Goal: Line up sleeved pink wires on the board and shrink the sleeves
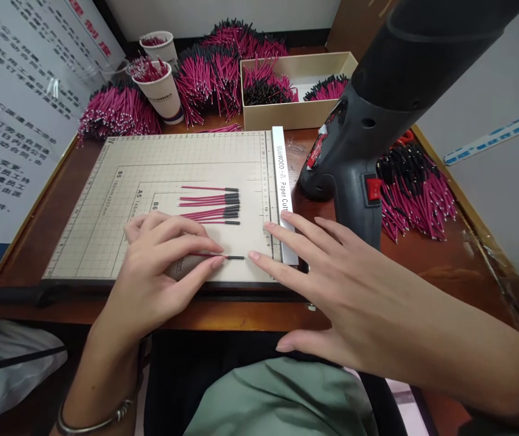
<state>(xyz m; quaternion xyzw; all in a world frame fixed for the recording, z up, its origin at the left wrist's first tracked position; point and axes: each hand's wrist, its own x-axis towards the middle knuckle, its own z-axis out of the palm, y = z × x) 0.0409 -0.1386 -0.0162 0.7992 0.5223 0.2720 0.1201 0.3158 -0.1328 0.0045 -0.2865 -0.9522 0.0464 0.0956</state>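
Note:
My left hand point(163, 266) pinches a short red wire point(235, 258) between thumb and fingertips, low over the paper cutter board point(195, 151). A black sleeve covers the wire's right end, which points at my other hand. With fingers spread, my right hand point(323, 272) hovers by the cutter's metal rail point(281, 181), its index fingertip just right of the black sleeve. Above the left hand lies a row of several red wires point(209, 203), their black-sleeved ends lined up to the right. My left palm and fingers hide the held wire's other end.
Behind the board are piles of red wires point(209, 75), a paper cup point(159, 91) of wires and a cardboard tray point(295, 112) with more. A large black heat gun point(359, 157) stands at right, beside another wire pile point(416, 188).

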